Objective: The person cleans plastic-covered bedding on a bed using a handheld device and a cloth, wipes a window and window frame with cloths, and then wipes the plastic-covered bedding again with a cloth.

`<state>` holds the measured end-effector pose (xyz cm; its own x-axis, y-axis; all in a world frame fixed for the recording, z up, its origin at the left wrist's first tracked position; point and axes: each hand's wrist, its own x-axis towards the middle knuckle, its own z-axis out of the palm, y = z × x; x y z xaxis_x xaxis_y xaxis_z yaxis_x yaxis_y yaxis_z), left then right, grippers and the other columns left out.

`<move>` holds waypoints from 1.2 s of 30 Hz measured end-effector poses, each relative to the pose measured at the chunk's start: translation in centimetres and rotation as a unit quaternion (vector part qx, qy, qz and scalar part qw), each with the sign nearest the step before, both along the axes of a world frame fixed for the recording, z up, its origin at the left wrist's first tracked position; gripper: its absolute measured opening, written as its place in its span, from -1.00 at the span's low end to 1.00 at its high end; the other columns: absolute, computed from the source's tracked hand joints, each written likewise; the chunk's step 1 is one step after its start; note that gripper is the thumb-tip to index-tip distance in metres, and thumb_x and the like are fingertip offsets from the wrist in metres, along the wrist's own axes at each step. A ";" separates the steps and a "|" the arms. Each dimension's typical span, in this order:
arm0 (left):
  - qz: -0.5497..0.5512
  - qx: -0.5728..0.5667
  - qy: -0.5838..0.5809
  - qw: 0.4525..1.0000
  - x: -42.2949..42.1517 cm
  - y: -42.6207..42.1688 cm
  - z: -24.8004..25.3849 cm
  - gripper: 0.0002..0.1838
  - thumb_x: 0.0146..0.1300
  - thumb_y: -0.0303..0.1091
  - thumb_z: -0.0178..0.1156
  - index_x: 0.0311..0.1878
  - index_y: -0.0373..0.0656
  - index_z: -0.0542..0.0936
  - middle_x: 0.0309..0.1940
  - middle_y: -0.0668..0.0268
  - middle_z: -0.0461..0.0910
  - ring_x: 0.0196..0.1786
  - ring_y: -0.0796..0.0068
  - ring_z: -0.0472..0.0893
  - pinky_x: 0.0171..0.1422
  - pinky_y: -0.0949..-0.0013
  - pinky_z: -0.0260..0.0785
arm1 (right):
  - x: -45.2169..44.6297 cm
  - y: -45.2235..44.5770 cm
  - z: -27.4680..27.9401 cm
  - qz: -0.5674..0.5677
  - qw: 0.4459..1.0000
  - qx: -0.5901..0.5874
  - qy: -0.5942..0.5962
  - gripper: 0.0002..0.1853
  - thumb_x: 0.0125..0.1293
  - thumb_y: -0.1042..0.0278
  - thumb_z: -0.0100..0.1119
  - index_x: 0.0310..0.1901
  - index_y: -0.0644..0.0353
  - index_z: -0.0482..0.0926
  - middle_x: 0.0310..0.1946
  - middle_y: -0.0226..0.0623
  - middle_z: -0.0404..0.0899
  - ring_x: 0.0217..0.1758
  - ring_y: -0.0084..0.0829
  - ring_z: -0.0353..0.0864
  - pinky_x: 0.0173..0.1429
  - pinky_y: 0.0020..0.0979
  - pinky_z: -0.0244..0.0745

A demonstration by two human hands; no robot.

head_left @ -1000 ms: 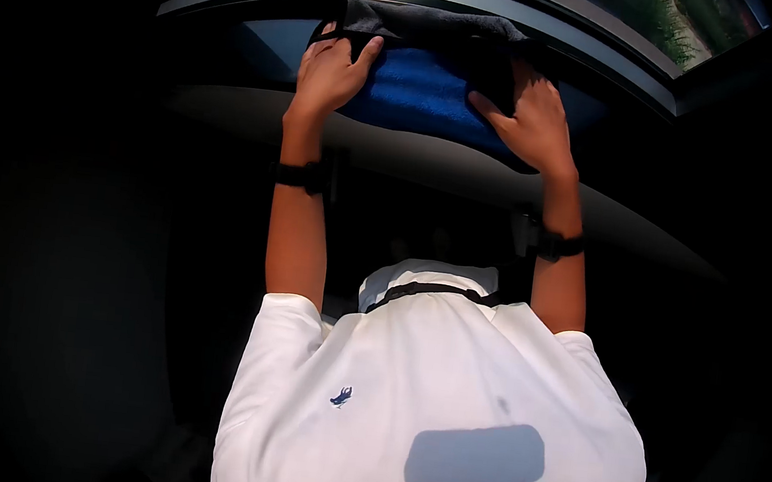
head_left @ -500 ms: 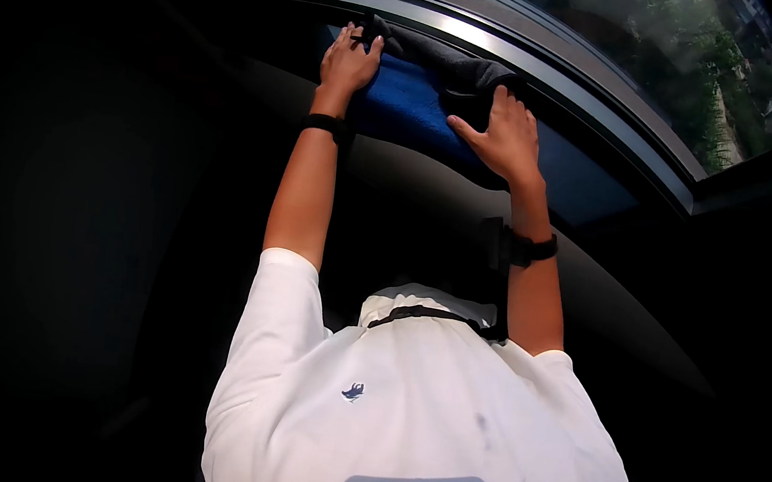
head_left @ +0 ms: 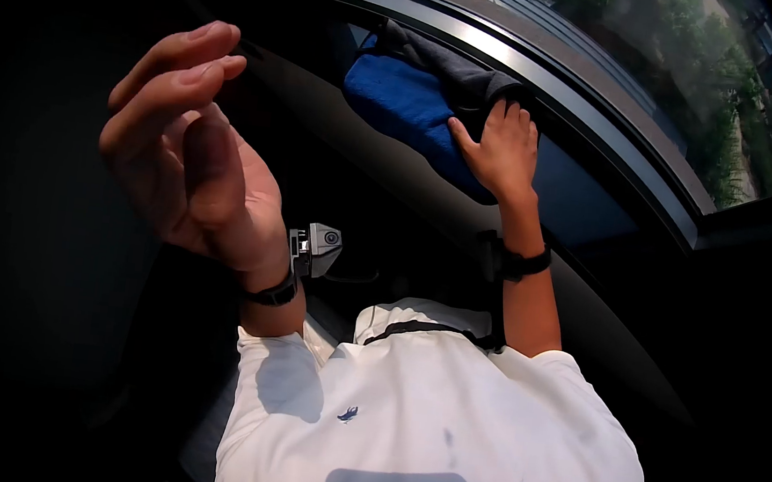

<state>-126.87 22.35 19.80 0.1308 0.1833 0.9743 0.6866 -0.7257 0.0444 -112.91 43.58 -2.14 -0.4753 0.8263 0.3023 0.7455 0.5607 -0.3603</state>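
Observation:
A blue and dark grey cloth (head_left: 399, 95) lies along the ledge below the window, its grey part folded at the upper edge. My right hand (head_left: 503, 150) rests on the cloth's right end, fingers stretched toward the window and thumb spread over the blue part. Raised close to the camera at the left, my left hand (head_left: 199, 141) is away from the cloth. Its fingers are curled but apart, with the palm partly showing and nothing in it. A dark band circles each wrist, and a silver device (head_left: 319, 250) shows beside the left one.
A metal window frame (head_left: 519, 53) curves across the top, with greenery (head_left: 715, 106) visible through the glass. Below the ledge runs a grey curved panel (head_left: 311, 101). Deep shadow covers both sides.
My left hand has let go of the cloth's left end and come back toward the camera, up at the left. My right hand stays on the cloth. The view has shifted slightly.

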 end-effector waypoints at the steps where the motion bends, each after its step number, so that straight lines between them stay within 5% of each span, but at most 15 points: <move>1: -0.013 0.025 -0.023 0.999 2.1 -2.2 1.3 -0.64 0.43 -0.03 -0.10 0.02 0.07 0.63 0.06 0.41 0.62 0.05 0.46 0.56 0.17 0.28 0.37 | 0.0 -0.1 0.2 0.007 1.000 -0.010 -0.002 -0.19 0.30 -0.31 0.11 0.18 0.43 0.45 0.06 0.04 0.51 0.21 -0.07 0.44 0.40 -0.10 0.25; 3: -0.024 0.079 -0.064 0.995 4.5 -5.1 2.4 -0.74 0.28 0.20 0.21 -0.06 0.44 0.69 -0.07 0.74 0.64 0.01 0.72 0.53 0.26 0.39 0.22 | 0.0 -0.1 -0.2 0.013 1.000 -0.019 -0.003 -0.21 0.31 -0.29 0.10 0.17 0.43 0.46 0.06 0.04 0.51 0.21 -0.06 0.44 0.40 -0.10 0.25; 5: -0.067 0.120 -0.100 0.986 6.3 -3.1 2.8 -0.79 0.31 0.05 0.26 -0.08 0.29 0.70 -0.17 0.60 0.68 -0.07 0.67 0.58 0.19 0.39 0.29 | -0.3 0.0 -1.0 0.003 0.999 0.033 0.020 -0.23 0.31 -0.29 0.11 0.12 0.43 0.50 0.04 0.05 0.52 0.19 -0.05 0.45 0.40 -0.10 0.25; 8: -0.322 -0.344 -0.042 0.881 4.2 -3.9 4.9 -0.56 0.38 -0.05 0.21 0.30 0.19 0.55 0.21 0.58 0.53 0.31 0.43 0.39 0.56 -0.02 0.00 | -0.3 0.1 -0.9 0.010 1.000 0.001 0.005 -0.25 0.31 -0.28 0.11 0.09 0.44 0.51 0.03 0.05 0.52 0.19 -0.05 0.45 0.40 -0.09 0.25; 10: -0.270 -0.506 -0.134 0.808 5.0 -2.9 6.0 -0.71 0.39 -0.30 0.17 0.14 0.15 0.65 0.10 0.57 0.58 0.25 0.52 0.42 0.48 0.08 0.11 | -0.3 0.3 -1.1 0.010 1.000 0.007 0.007 -0.24 0.32 -0.28 0.11 0.09 0.44 0.51 0.02 0.05 0.52 0.18 -0.05 0.45 0.40 -0.09 0.25; 16: -0.359 -0.434 -0.070 0.823 2.7 -0.2 4.3 -0.68 0.19 -0.56 0.32 -0.04 0.07 0.72 0.05 0.39 0.63 0.16 0.50 0.57 0.09 0.33 0.46 | -0.1 0.1 -1.5 0.002 1.000 0.018 0.003 -0.24 0.31 -0.26 0.13 0.09 0.46 0.50 -0.03 0.04 0.53 0.13 -0.07 0.48 0.37 -0.10 0.28; 18: -0.597 -0.392 -0.229 0.661 -0.4 1.1 3.0 -0.66 0.11 -0.58 0.37 -0.05 0.02 0.73 0.07 0.32 0.64 0.18 0.42 0.61 0.09 0.40 0.47 | -0.4 0.1 -1.4 -0.005 0.999 0.046 0.005 -0.25 0.31 -0.26 0.14 0.09 0.46 0.50 -0.05 0.04 0.53 0.11 -0.07 0.49 0.36 -0.10 0.29; 20: -0.697 -0.367 -0.136 0.601 -3.8 3.7 1.7 -0.63 0.08 -0.47 0.43 0.00 0.05 0.73 0.11 0.27 0.63 0.17 0.41 0.60 0.24 0.28 0.48 | -0.6 0.1 -1.0 0.004 1.000 0.001 0.010 -0.21 0.34 -0.30 0.10 0.07 0.51 0.48 -0.10 0.06 0.51 0.07 -0.05 0.48 0.35 -0.10 0.28; 21: -0.683 -0.251 -0.166 0.665 -3.7 4.5 0.5 -0.81 0.27 -0.24 0.23 -0.08 0.06 0.70 -0.09 0.34 0.66 -0.01 0.51 0.61 0.16 0.31 0.43 | -0.7 0.0 -1.1 0.003 1.000 0.021 0.009 -0.22 0.35 -0.26 0.12 0.11 0.52 0.45 -0.09 0.09 0.50 0.07 -0.02 0.48 0.36 -0.08 0.27; 22: -0.662 -0.128 -0.200 0.711 -4.0 5.5 -0.8 -0.70 0.46 -0.01 0.04 -0.15 0.08 0.68 -0.29 0.42 0.68 -0.18 0.61 0.61 0.07 0.35 0.38 | -0.8 -0.2 -1.3 -0.023 0.999 0.029 0.001 -0.22 0.35 -0.26 0.12 0.11 0.52 0.45 -0.09 0.09 0.50 0.07 -0.02 0.48 0.36 -0.08 0.27; 24: -0.619 -0.233 -0.220 0.717 -6.3 7.6 -4.2 -0.43 0.50 0.22 -0.25 -0.14 0.05 0.66 -0.31 0.31 0.68 -0.23 0.43 0.61 -0.07 0.36 0.37 | -2.4 -1.1 -1.8 -0.052 0.997 0.035 0.043 -0.26 0.35 -0.22 0.13 0.10 0.49 0.47 -0.10 0.09 0.54 0.05 -0.05 0.52 0.36 -0.02 0.27; 25: -0.532 -0.211 -0.221 0.790 -6.2 9.5 -6.5 -0.37 0.54 0.18 -0.32 -0.20 -0.09 0.63 -0.35 0.20 0.66 -0.32 0.36 0.62 -0.16 0.29 0.40 | -3.8 -2.1 -1.4 -0.089 0.994 0.041 0.038 -0.32 0.35 -0.14 0.13 0.09 0.49 0.46 -0.15 0.11 0.55 -0.02 -0.01 0.55 0.35 0.03 0.26; 27: -0.231 -0.281 -0.044 0.931 -8.0 14.2 -12.1 -0.31 0.57 0.20 -0.34 -0.21 -0.17 0.62 -0.22 0.17 0.64 -0.11 0.32 0.65 -0.09 0.35 0.47 | -6.2 -2.5 -1.5 -0.137 0.990 0.039 0.021 -0.35 0.33 -0.09 0.14 0.08 0.48 0.46 -0.17 0.12 0.56 -0.04 0.01 0.55 0.35 0.05 0.26; 32: 0.036 -0.487 0.030 0.872 -14.3 21.4 -22.9 -0.51 0.52 0.03 -0.04 0.06 -0.26 0.58 0.09 0.02 0.52 0.14 0.01 0.52 0.23 0.09 0.36 | -10.8 -0.6 -2.4 -0.326 0.944 0.045 0.003 -0.44 0.25 0.06 0.13 0.07 0.44 0.39 -0.07 0.29 0.49 0.12 0.17 0.48 0.42 0.16 0.17; 36: 0.127 -0.451 0.209 0.858 -18.7 21.1 -20.9 -0.48 0.48 0.02 0.00 0.23 -0.23 0.50 0.25 -0.02 0.43 0.30 -0.01 0.43 0.41 0.05 0.21 | -14.1 -0.9 -1.4 -0.387 0.920 0.027 0.051 -0.44 0.22 0.11 0.12 0.07 0.45 0.37 0.02 0.35 0.45 0.21 0.25 0.42 0.43 0.15 0.15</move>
